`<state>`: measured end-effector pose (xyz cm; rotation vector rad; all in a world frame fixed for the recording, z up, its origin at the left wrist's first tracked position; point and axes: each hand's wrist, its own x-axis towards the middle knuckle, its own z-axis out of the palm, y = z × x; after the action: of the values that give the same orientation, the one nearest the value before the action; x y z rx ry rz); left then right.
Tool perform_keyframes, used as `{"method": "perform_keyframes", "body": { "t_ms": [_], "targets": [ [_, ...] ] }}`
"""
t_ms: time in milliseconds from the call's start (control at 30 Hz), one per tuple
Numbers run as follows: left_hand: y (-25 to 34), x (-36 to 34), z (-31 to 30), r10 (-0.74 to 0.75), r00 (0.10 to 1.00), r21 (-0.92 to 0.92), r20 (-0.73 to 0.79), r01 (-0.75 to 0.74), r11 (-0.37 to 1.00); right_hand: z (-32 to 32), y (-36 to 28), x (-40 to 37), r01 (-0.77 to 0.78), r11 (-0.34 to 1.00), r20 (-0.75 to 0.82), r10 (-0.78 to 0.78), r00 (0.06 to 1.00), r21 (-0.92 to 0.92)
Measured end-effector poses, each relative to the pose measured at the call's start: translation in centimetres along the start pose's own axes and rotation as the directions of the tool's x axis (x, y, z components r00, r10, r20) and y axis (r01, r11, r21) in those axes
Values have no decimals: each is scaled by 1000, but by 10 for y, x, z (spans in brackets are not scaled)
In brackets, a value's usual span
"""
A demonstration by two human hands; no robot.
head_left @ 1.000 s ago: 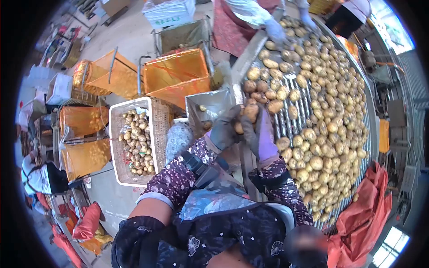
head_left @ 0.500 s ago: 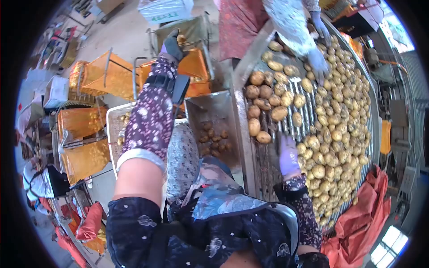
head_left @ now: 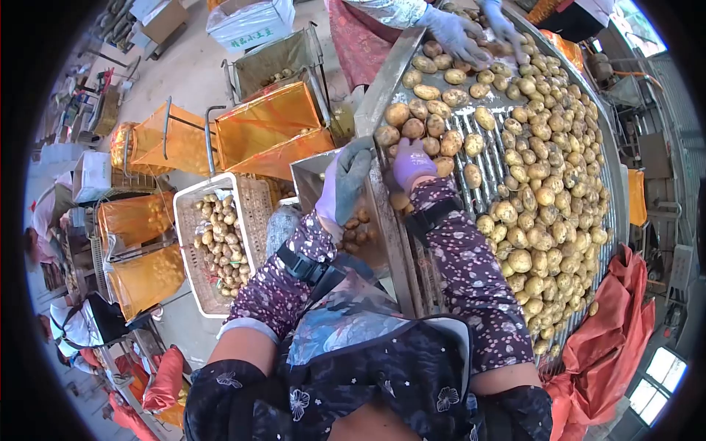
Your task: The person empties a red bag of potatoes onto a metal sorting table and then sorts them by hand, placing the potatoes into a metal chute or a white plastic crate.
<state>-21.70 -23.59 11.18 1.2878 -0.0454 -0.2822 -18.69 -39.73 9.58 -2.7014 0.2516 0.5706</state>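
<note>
My left hand (head_left: 344, 180), in a purple and grey glove, is held over the rim of a metal bin (head_left: 305, 173), its fingers stretched out and nothing visible in them. Potatoes (head_left: 358, 234) lie inside that bin. Beside the left edge of the slatted sorting table (head_left: 474, 121), my right hand (head_left: 413, 163) in a purple glove touches a cluster of larger potatoes (head_left: 434, 125). Its fingertips are hidden among them, so I cannot make out any grip. A wide heap of smaller potatoes (head_left: 551, 191) covers the table's right side.
A co-worker's gloved hands (head_left: 456, 37) work among potatoes at the table's far end. To the left stand a white basket of potatoes (head_left: 190, 257) and carts with orange mesh bags (head_left: 268, 121). A red cloth (head_left: 610, 331) hangs at the lower right.
My left hand has come back from the far cart to the metal bin. My right hand has moved up and left to the larger potatoes. The co-worker's hands have shifted farther away.
</note>
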Motion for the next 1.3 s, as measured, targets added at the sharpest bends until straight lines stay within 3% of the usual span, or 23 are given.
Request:
{"method": "perform_keyframes", "body": {
  "t_ms": [100,233,333,367,467,533,600,633,700,733,833,933,1067,1100,1200,1233,1300],
  "targets": [
    [12,-16,4,-99,995,5,18,99,995,-10,23,-17,41,999,160,-41,986,6],
    [-3,-24,4,-179,982,-129,60,186,974,9,2,-39,100,979,60,-90,994,-177],
    [-2,-26,8,-233,967,-257,107,254,932,18,25,-25,172,981,-23,-171,985,84],
    [3,-26,10,-262,956,-332,136,293,897,8,37,-35,286,921,-137,-257,957,264],
    [11,-24,21,-352,899,-487,261,437,756,-5,41,-55,358,824,-506,-102,856,439],
    [12,-26,24,-421,835,-535,354,550,641,-14,43,-57,419,764,-332,-281,900,490],
    [-1,-16,22,-462,824,-543,327,565,622,-23,48,-49,467,688,-170,-456,874,556],
    [2,-15,22,-509,804,-555,306,586,591,-27,53,-37,563,708,-406,-406,818,426],
    [8,-11,23,-534,799,-554,279,587,590,-38,54,-8,322,946,-308,-316,897,-32],
    [5,-10,23,-532,798,-568,282,586,578,-41,53,4,170,947,-281,-247,927,-273],
    [-3,-4,17,-529,790,-596,308,594,541,-20,51,35,65,915,-198,-155,968,-398],
    [-5,5,13,-518,768,-605,378,628,490,-78,44,21,58,969,178,-15,984,-240],
    [-6,10,15,-497,755,-648,428,640,413,-68,43,37,-13,954,-181,-43,983,-299],
    [-6,12,16,-488,759,-659,432,635,403,-54,43,55,-30,942,-209,-43,977,-334],
    [-9,14,13,-308,819,-682,485,574,453,-50,38,86,-36,969,-96,13,995,-246],
    [-10,13,9,-305,811,-697,500,585,415,-63,32,76,-26,958,-76,4,997,-285],
    [-5,9,9,-371,823,-679,430,566,468,-62,57,72,103,975,-157,-136,978,-198]
  ]
}}
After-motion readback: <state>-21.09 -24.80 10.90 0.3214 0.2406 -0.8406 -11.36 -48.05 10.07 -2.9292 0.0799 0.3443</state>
